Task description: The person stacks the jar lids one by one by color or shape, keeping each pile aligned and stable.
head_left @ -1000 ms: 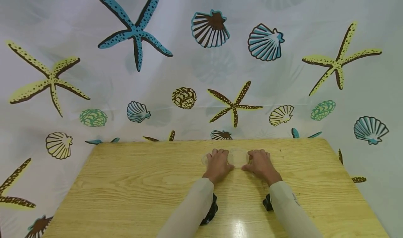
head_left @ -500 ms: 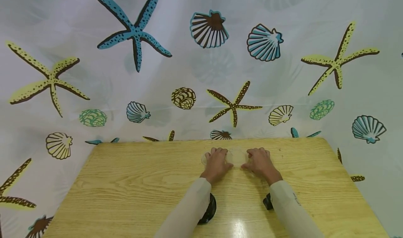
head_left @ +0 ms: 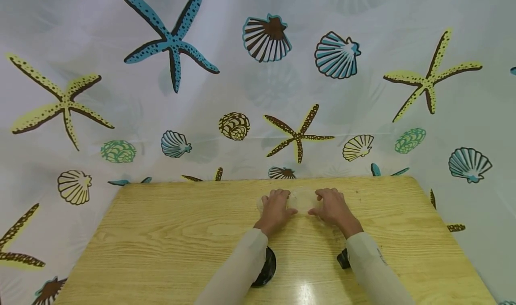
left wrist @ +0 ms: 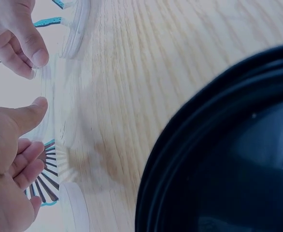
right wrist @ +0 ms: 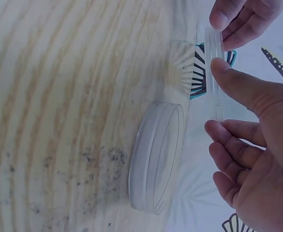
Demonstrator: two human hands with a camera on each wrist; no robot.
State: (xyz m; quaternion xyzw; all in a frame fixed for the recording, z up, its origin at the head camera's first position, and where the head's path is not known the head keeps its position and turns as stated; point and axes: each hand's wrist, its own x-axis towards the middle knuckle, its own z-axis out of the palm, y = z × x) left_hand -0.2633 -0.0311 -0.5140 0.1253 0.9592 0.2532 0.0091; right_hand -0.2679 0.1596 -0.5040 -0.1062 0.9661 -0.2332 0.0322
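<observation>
Both hands hold a clear round petri dish (head_left: 302,200) between them, near the table's far edge. My left hand (head_left: 275,211) grips its left side and my right hand (head_left: 333,208) its right side. In the right wrist view the dish (right wrist: 214,82) appears edge-on, apart from the tabletop, with the right thumb against it. A second clear dish (head_left: 261,204) shows beside the left hand, partly hidden by it. Another clear dish (right wrist: 156,159) stands on the table by the right hand; in the head view that hand mostly hides it.
A glossy black round object (left wrist: 228,159) lies near the left forearm, partly behind the sleeve in the head view. A small black piece (head_left: 343,259) shows by the right sleeve. The wooden table (head_left: 161,233) ends at a white curtain (head_left: 242,85) printed with starfish and shells.
Both hands keep their grip on the dish, with only a slight shift. The left forearm has moved a little to the left. The view has drifted slightly.
</observation>
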